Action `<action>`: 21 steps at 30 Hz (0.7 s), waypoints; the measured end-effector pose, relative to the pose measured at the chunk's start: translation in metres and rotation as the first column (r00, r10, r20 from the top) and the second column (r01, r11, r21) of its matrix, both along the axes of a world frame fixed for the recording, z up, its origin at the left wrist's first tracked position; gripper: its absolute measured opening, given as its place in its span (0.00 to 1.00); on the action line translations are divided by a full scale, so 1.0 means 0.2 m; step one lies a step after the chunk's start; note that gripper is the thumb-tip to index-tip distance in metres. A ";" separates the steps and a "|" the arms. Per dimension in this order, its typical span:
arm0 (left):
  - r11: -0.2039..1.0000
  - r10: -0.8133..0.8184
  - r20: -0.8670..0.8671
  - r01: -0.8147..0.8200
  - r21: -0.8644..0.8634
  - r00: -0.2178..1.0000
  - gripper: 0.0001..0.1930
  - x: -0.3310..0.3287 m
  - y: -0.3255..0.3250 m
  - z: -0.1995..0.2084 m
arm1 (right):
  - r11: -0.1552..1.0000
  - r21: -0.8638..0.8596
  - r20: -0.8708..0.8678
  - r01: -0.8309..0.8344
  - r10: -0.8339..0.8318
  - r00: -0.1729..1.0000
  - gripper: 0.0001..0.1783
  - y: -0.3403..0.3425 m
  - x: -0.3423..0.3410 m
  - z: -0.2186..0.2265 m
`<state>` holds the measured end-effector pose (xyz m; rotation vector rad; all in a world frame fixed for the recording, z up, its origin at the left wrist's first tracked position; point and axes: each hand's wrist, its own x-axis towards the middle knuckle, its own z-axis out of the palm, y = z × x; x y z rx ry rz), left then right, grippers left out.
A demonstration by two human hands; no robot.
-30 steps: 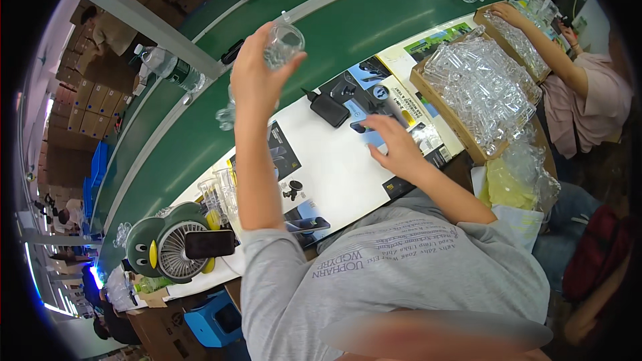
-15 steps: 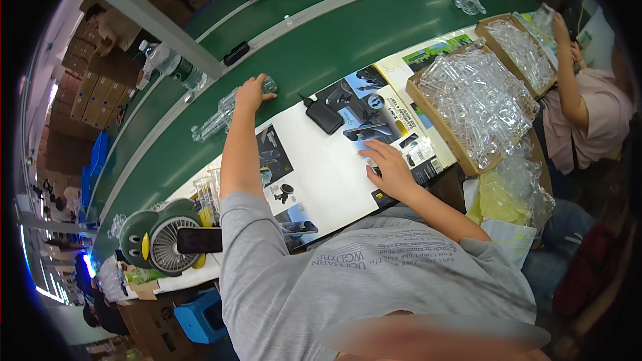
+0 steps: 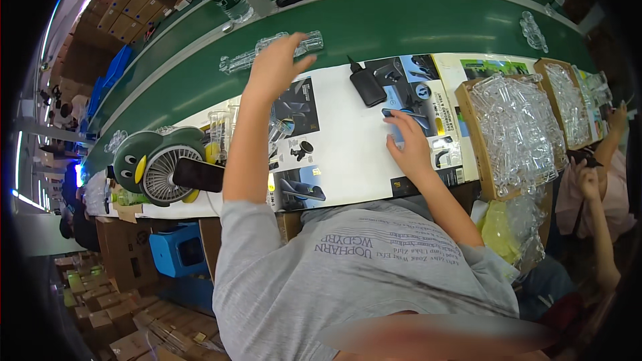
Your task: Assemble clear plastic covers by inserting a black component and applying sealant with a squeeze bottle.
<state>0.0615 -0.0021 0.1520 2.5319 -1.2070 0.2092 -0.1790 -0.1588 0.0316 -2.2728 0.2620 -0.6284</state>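
So my left hand (image 3: 273,67) is the nearer grip, thumb and fingers apart, with long clear-plastic pieces (image 3: 310,41) lying roughly left-to-right just past it on the green bench (image 3: 435,30), right hand (image 3: 412,146) spread farther off.

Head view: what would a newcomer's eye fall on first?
Probably the green, bird-faced fan at left, a dark phone in front of it. Next, clear plastic pieces heaped in a cardboard box at right. The left hand is near other clear pieces on the green surface.
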 end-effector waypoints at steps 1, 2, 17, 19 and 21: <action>0.998 0.005 0.010 -0.004 -0.065 1.000 0.21 -0.08 0.06 0.01 | 0.999 -0.043 0.028 0.008 -0.007 1.000 0.17 -0.01 0.04 0.02; 0.997 0.023 0.043 -0.020 -0.068 0.999 0.21 -0.14 0.13 -0.02 | 0.997 -0.071 0.000 0.008 -0.008 1.000 0.19 -0.02 0.09 0.02; 0.880 0.470 -0.174 -0.444 0.168 0.866 0.36 -0.37 0.50 -0.48 | 0.916 -0.397 -0.112 0.059 -0.112 0.987 0.28 -0.04 0.46 -0.06; 0.949 0.299 -0.157 -0.311 -0.054 0.941 0.34 -0.32 0.42 -0.49 | 0.900 -0.425 -0.089 0.097 -0.148 0.985 0.28 -0.05 0.47 -0.07; 0.929 0.244 -0.099 -0.262 -0.260 0.965 0.31 -0.29 0.33 -0.50 | 0.904 -0.410 -0.043 0.117 -0.147 0.988 0.26 -0.06 0.47 -0.06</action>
